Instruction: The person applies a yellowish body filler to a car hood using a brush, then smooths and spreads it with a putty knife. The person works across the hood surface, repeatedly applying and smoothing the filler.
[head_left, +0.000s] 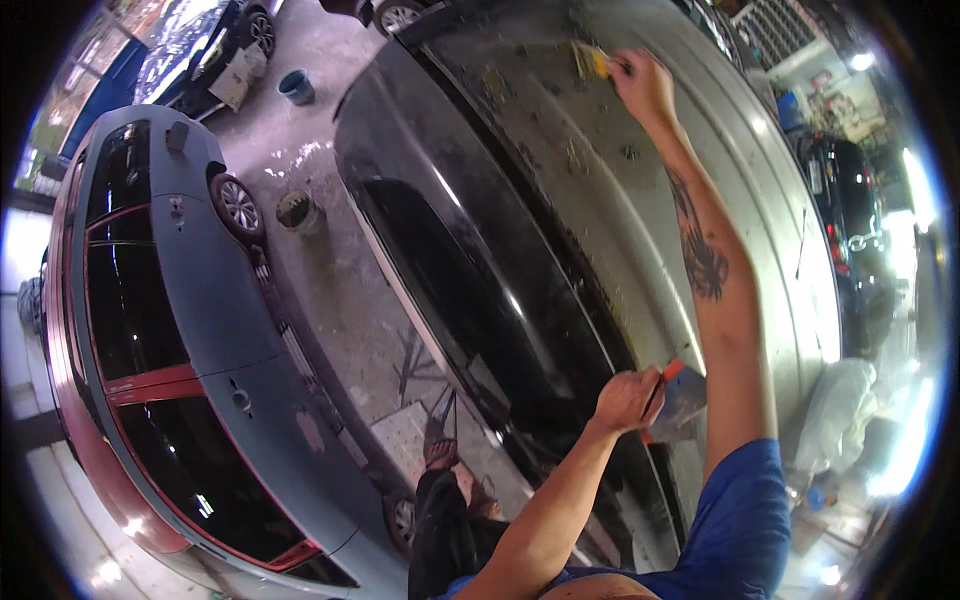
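Observation:
Over the far part of the vehicle roof, my right hand is closed on a small flat yellow tool. Its tip meets the roof, but its exact kind is unclear. The roof is dull grey, with dark smears and yellowish patches around the tool. Closer to me, above the roof's left edge, my left hand grips a flat scraper with a grey blade and orange-red ends. Below the roof edge lies the vehicle's glossy black side.
To the left stands a grey car with red window frames. On the floor between the vehicles are a bucket and a blue bucket. A folding stand is by my feet. Plastic wrap hangs at right, near a black car.

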